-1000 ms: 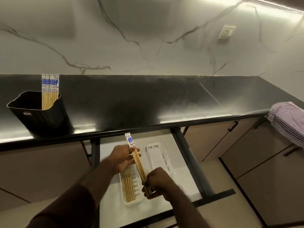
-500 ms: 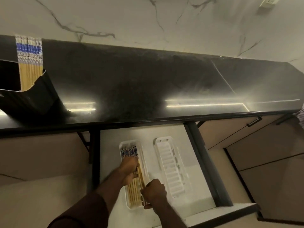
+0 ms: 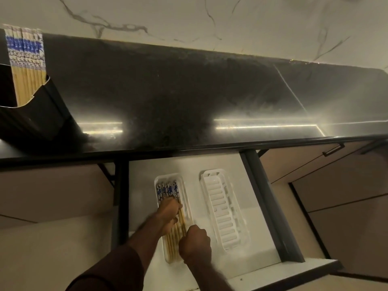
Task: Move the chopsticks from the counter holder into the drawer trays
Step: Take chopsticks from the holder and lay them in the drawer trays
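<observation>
Several wooden chopsticks with blue-and-white patterned tops (image 3: 168, 191) lie lengthwise in the left white tray (image 3: 186, 198) of the open drawer. My left hand (image 3: 169, 215) rests on their middle, fingers curled over them. My right hand (image 3: 195, 245) is closed around the lower ends of the rightmost chopsticks at the tray's near end. The right white tray (image 3: 225, 211), slotted, holds nothing. More chopsticks (image 3: 26, 64) of the same pattern stand upright in the black holder (image 3: 35, 114) on the counter at the far left.
The black counter (image 3: 189, 91) runs across the view under a marble wall. The drawer's white floor (image 3: 247, 255) lies between dark side rails (image 3: 270, 204). Beige cabinet doors with dark handles (image 3: 333, 150) sit to the right.
The held chopsticks went from tilted above the drawer to lying flat in the left tray, both hands lowering with them. The view has tipped downward and closer.
</observation>
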`<state>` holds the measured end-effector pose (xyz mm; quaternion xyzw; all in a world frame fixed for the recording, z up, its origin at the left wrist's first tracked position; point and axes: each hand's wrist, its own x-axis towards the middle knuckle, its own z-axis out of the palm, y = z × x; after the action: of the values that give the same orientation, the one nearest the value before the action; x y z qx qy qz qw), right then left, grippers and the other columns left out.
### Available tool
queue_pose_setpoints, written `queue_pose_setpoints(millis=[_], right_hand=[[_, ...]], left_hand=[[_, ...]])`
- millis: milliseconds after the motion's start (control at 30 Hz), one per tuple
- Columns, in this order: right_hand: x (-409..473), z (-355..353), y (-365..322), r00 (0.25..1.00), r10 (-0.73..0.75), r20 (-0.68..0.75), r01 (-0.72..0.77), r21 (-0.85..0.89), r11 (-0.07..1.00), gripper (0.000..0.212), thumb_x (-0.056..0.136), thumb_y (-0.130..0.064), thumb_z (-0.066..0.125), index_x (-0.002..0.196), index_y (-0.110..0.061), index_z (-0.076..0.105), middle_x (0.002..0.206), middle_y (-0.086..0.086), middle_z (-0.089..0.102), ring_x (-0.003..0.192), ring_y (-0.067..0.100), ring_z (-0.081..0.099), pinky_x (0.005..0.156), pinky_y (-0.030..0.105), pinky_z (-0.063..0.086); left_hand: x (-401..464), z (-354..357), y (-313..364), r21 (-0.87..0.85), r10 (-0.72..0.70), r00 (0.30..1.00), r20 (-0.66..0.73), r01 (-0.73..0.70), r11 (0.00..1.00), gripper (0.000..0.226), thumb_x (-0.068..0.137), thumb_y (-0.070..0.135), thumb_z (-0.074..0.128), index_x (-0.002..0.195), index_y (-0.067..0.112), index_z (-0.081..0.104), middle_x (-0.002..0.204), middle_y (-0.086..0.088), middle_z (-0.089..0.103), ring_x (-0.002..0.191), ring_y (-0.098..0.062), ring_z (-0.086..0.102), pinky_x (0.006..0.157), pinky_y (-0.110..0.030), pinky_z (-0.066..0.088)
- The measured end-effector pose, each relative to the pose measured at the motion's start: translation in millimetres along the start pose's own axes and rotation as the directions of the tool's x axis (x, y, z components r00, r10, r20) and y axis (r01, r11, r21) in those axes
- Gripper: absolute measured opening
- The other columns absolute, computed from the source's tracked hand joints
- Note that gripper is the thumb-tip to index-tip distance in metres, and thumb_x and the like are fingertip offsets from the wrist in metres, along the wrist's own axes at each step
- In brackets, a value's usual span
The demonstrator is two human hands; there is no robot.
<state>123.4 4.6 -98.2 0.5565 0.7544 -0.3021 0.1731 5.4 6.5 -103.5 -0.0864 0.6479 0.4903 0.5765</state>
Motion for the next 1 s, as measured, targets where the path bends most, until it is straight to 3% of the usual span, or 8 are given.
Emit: queue_pose_setpoints(millis=[167,333,500,700,800,900,1000], right_hand=[[2,11,2,0.993,-0.108,-0.039,0.104,-0.097,0.99,0.024,0.094,-0.026,0.047,0.11,-0.014,0.061,0.112,0.005,0.065,0.103,0.023,0.064,0.086,0.03,0.051],[7,19,0,0.99,-0.137,-0.041,0.131,-0.117,0.984,0.025,0.098,-0.022,0.047,0.114,-0.014,0.065,0.11,0.003,0.069,0.099,0.02,0.068,0.087,0.031,0.055],[9,25,0,0.991,-0.13,-0.039,0.125,-0.098,0.987,0.023,0.098,-0.027,0.051,0.113,-0.018,0.067,0.107,-0.002,0.071,0.095,0.016,0.07,0.085,0.028,0.055],[8,27,-2,0.991,-0.114,-0.065,0.108,-0.094,0.99,0.023,0.1,-0.029,0.048,0.113,-0.018,0.062,0.106,-0.004,0.07,0.093,0.014,0.069,0.08,0.025,0.054],[8,26,-3,0.989,-0.139,-0.05,0.134,-0.088,0.987,0.029,0.099,-0.034,0.05,0.122,-0.017,0.052,0.112,-0.002,0.068,0.097,0.015,0.068,0.084,0.026,0.054],[8,25,-5,0.986,-0.164,-0.036,0.159,-0.108,0.981,0.035,0.098,-0.033,0.052,0.129,-0.017,0.046,0.119,-0.001,0.066,0.101,0.016,0.068,0.088,0.028,0.054],[9,25,-4,0.989,-0.142,-0.033,0.137,-0.115,0.984,0.031,0.098,-0.027,0.054,0.127,-0.017,0.052,0.117,-0.001,0.068,0.099,0.015,0.069,0.088,0.028,0.055]], left_hand=[[2,1,-3,0.012,-0.001,1.0,-0.024,0.001,1.0,0.016,0.094,0.003,0.043,0.085,0.012,0.053,0.078,-0.008,0.044,0.07,-0.019,0.04,0.069,-0.035,0.035],[4,-1,-8,-0.007,0.0,0.999,-0.045,0.0,1.0,0.024,0.093,0.003,0.047,0.113,0.006,0.06,0.086,-0.008,0.05,0.077,-0.019,0.044,0.067,-0.032,0.039],[6,-3,-11,-0.005,-0.002,0.999,-0.041,0.002,1.0,0.034,0.094,0.003,0.047,0.127,0.003,0.053,0.106,-0.012,0.055,0.1,-0.026,0.05,0.085,-0.037,0.041],[4,-2,-12,0.082,0.043,0.998,-0.055,-0.039,0.996,0.04,0.094,0.006,0.049,0.134,0.001,0.05,0.12,-0.017,0.06,0.108,-0.029,0.056,0.087,-0.038,0.045],[0,-1,-12,0.173,0.085,0.994,-0.075,-0.071,0.982,0.035,0.094,0.008,0.049,0.127,-0.001,0.055,0.123,-0.022,0.06,0.114,-0.035,0.056,0.099,-0.043,0.045],[-5,1,-12,0.257,0.152,0.987,-0.044,-0.136,0.957,0.014,0.094,0.004,0.048,0.096,0.0,0.061,0.095,-0.016,0.06,0.096,-0.03,0.057,0.097,-0.044,0.046],[-10,4,-10,0.352,0.196,0.98,0.021,-0.19,0.917,0.017,0.096,0.001,0.045,0.086,0.004,0.058,0.081,-0.009,0.054,0.087,-0.025,0.055,0.093,-0.041,0.048]])
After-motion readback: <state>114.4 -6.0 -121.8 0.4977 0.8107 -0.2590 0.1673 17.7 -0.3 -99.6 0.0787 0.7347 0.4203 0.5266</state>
